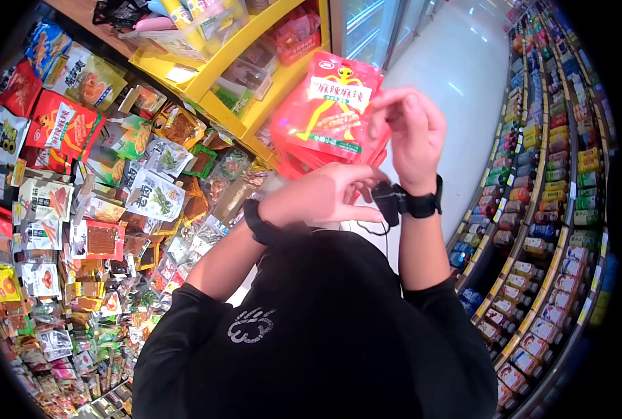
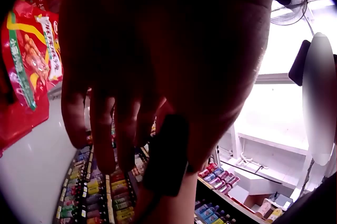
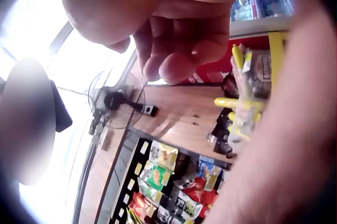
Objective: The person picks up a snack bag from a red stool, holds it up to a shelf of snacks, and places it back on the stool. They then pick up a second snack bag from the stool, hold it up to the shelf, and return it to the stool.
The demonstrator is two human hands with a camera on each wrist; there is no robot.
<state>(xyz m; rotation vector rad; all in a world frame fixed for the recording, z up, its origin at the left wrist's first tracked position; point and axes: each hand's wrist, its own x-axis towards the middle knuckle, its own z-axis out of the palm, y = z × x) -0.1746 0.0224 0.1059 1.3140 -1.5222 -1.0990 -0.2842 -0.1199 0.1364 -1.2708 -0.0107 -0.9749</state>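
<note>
A red snack packet (image 1: 335, 105) with a yellow cartoon figure lies on top of a red plastic container (image 1: 290, 167), in front of both hands. In the head view my left hand (image 1: 318, 195) crosses below the packet, its fingers pointing toward my right wrist. Seen from the left wrist, the fingers hang fairly straight, with nothing in the palm. Raised at the packet's right edge, my right hand (image 1: 416, 133) overlaps it with the fingertips in this view. Its fingers (image 3: 176, 68) are loosely curled and hold nothing visible. A black wrist device (image 1: 388, 199) sits at my right wrist.
Hanging snack packets (image 1: 157, 195) fill the display on the left. A yellow shelf (image 1: 220, 70) with clear bins stands ahead, beside a glass-door fridge (image 1: 374, 28). Bottle shelves (image 1: 534, 188) line the right side of the pale aisle floor (image 1: 451, 91).
</note>
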